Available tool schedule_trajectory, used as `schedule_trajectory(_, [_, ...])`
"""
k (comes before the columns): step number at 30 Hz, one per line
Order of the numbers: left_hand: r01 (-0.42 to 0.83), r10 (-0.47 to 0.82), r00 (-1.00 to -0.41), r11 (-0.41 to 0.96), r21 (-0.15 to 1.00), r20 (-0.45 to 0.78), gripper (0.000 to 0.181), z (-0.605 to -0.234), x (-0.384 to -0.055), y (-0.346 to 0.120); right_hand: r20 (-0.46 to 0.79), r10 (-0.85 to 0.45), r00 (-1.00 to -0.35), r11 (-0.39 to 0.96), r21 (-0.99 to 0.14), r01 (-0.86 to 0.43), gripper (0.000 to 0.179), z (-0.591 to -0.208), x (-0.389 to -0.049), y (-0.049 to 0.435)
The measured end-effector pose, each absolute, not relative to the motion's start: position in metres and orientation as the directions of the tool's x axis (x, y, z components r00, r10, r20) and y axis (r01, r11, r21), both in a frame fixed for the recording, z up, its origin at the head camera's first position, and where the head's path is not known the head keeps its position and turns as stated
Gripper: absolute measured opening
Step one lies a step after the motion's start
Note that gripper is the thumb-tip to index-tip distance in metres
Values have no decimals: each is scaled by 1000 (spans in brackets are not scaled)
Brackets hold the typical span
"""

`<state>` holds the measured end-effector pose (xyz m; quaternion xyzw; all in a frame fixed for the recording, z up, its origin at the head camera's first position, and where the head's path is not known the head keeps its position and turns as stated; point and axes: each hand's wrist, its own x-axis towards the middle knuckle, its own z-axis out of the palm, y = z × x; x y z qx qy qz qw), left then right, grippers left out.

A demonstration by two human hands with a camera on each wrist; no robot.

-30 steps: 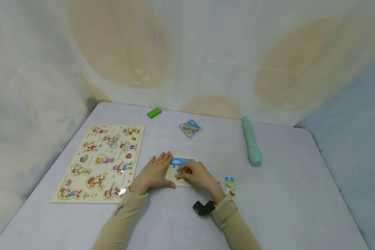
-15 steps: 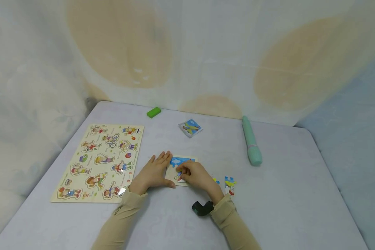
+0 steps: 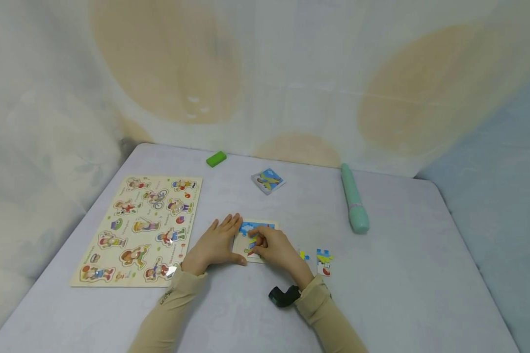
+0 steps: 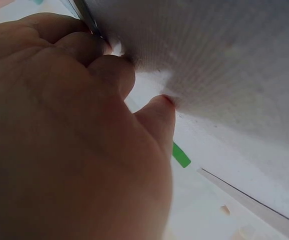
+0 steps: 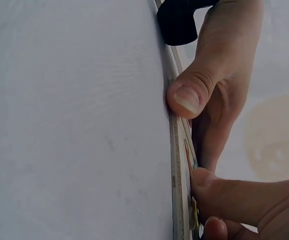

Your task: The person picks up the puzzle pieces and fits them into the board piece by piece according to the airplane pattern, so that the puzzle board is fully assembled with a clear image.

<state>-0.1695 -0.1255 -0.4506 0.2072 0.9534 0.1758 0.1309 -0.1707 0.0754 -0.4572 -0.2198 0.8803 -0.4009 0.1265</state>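
Observation:
On the white table lies a small jigsaw board with a pale rim and a blue-sky picture along its far side. My left hand rests spread on its left edge, and the thumb touches the near left corner. My right hand is over the board's right half, its fingers bent and pinching a small puzzle piece with yellow and blue on it. In the right wrist view the fingertips of that hand are at the board's surface. The hand hides much of the piece. Two loose puzzle pieces, one clearly visible, lie right of the board.
A large peg puzzle board with cartoon figures lies on the left. Toward the back are a green block and a small square picture of an aeroplane. A mint-green tapered object lies at right. A black camera sits by the right wrist.
My right hand has shifted slightly over the board, and its index finger has straightened somewhat. The piece beneath it has turned a little. My left hand stays on the board's edge.

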Motion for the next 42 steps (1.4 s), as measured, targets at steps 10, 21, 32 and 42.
schedule_trajectory(10, [320, 421, -886, 858, 401, -195, 116, -450, -169, -124, -88, -468, -879, 541, -815, -206, 26, -453, -177, 90])
schedule_trajectory(21, [318, 421, -886, 855, 409, -192, 115, -453, -171, -125, -104, -349, -931, 591, -796, -133, 26, -445, -179, 127])
schedule_trajectory(32, [317, 425, -880, 858, 403, -211, 116, -456, -171, -124, -117, -287, -951, 658, -745, -107, 28, -451, -161, 180])
schedule_trajectory(42, [331, 432, -880, 857, 395, -197, 116, -454, -171, -125, -138, -398, -907, 674, -714, -187, 65, -452, -153, 186])
